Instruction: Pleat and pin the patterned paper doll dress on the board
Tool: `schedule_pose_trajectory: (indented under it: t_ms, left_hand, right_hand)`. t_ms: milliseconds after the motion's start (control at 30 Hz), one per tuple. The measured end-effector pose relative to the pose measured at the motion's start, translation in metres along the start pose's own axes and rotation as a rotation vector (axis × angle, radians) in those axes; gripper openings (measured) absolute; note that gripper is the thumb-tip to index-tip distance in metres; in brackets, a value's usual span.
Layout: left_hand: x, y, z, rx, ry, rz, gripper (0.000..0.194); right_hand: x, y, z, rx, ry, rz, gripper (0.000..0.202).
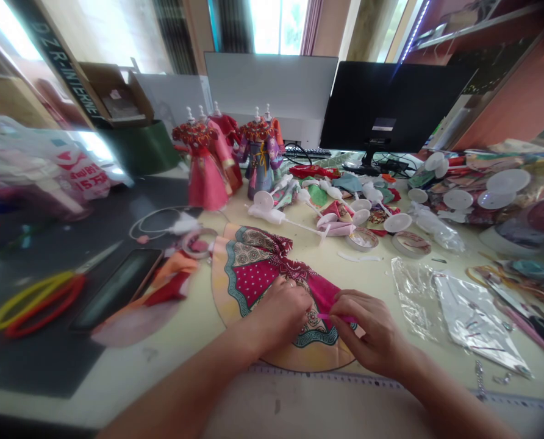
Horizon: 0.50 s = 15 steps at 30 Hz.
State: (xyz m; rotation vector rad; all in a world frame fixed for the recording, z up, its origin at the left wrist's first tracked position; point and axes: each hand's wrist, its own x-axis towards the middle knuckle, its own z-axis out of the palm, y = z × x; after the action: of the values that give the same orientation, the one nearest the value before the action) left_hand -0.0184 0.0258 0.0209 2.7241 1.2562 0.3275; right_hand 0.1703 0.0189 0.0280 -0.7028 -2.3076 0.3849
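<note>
A patterned magenta, cream and teal fabric piece, gathered at its middle, lies on a round peach-edged sheet. My left hand rests on the fabric with its fingers curled; whatever is inside them is hidden. To its right, my right hand is closed in a pinch on a thin bright pink strip. The strip's tip points toward my left fingers. I cannot tell whether it is ribbon or a small tool.
Dressed doll stands are at the back, before monitors. Scissors and a phone lie left. Tape rolls, clear plastic bags and a heap of doll clothes surround the work. A ruler runs along the front.
</note>
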Motion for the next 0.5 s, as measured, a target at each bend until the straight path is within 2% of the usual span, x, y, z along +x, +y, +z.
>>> schedule_pose_trajectory:
  t_ms: [300, 500]
  left_hand:
    - [-0.002, 0.002, -0.006, 0.049, 0.003, 0.023, 0.015]
    - [-0.006, 0.006, -0.016, 0.034, -0.021, 0.126, 0.015]
  right_hand:
    - [0.0, -0.001, -0.002, -0.016, -0.004, -0.009, 0.007]
    - [0.0, 0.0, 0.0, -0.013, -0.006, -0.006, 0.007]
